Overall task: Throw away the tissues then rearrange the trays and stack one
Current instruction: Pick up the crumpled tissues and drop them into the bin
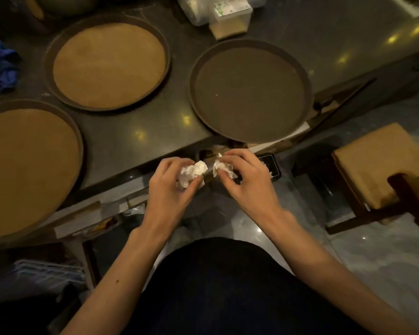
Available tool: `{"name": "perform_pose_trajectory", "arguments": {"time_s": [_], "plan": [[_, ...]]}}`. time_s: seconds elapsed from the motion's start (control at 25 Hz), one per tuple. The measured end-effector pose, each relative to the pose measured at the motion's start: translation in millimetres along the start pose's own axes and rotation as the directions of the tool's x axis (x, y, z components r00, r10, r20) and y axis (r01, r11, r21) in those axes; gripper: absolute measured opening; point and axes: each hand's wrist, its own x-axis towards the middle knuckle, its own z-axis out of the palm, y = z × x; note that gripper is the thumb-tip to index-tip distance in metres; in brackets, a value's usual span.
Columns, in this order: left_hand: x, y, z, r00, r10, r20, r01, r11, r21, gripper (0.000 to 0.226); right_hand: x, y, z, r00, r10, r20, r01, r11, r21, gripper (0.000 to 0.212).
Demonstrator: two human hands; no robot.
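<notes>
My left hand [169,187] grips a crumpled white tissue [192,174] just off the counter's front edge. Beside it, my right hand [247,182] closes on a second crumpled tissue [224,169]. The two tissues nearly touch. Three round trays lie on the dark counter: a tan-lined tray [0,170] at the near left, another tan-lined tray [109,66] behind it, and a dark brown tray [249,93] at the right, its near rim hanging over the counter edge above my hands.
A small dark bin [272,169] sits on the floor under the counter, right of my right hand. A stool with a tan cushion [377,163] stands at the right. A tissue box [230,18] and clear containers sit at the back; blue cloth [0,66] lies far left.
</notes>
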Motion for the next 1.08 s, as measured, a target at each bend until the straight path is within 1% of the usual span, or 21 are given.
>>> {"name": "perform_pose_trajectory", "arguments": {"time_s": [0.12,0.24,0.36,0.44,0.56,0.64,0.76,0.92,1.08], "plan": [[-29,42,43,0.996,0.042,0.074,-0.043,0.999,0.01,0.031,-52,35,-47,0.996,0.066,-0.068,-0.066,0.998,0.011,0.02],[-57,78,73,0.99,0.081,0.119,-0.083,0.996,0.011,0.032,-97,62,-79,0.988,0.117,-0.099,-0.117,0.993,0.004,0.02],[-81,108,94,0.983,0.08,0.163,-0.074,0.996,-0.039,0.036,-136,75,-100,0.974,0.153,-0.168,-0.158,0.987,-0.012,0.019],[-90,119,103,0.978,0.085,0.191,-0.083,0.996,-0.018,0.039,-151,78,-108,0.963,0.179,-0.2,-0.185,0.983,-0.008,0.019],[-92,124,105,0.967,0.103,0.233,-0.112,0.993,0.025,0.04,-164,78,-114,0.946,0.232,-0.226,-0.232,0.972,0.026,0.019],[-89,120,104,0.965,0.113,0.236,-0.111,0.994,-0.023,0.04,-169,74,-114,0.941,0.263,-0.215,-0.261,0.965,0.037,0.02],[-81,112,108,0.954,0.131,0.27,-0.104,0.988,-0.114,0.039,-167,69,-109,0.941,0.274,-0.199,-0.29,0.956,-0.053,0.02],[-74,106,114,0.944,0.16,0.29,-0.118,0.981,-0.156,0.04,-164,64,-107,0.934,0.3,-0.197,-0.317,0.947,-0.06,0.02],[-71,110,129,0.945,0.123,0.302,-0.073,0.983,-0.172,0.037,-162,78,-113,0.933,0.309,-0.187,-0.325,0.943,-0.065,0.02]]}}
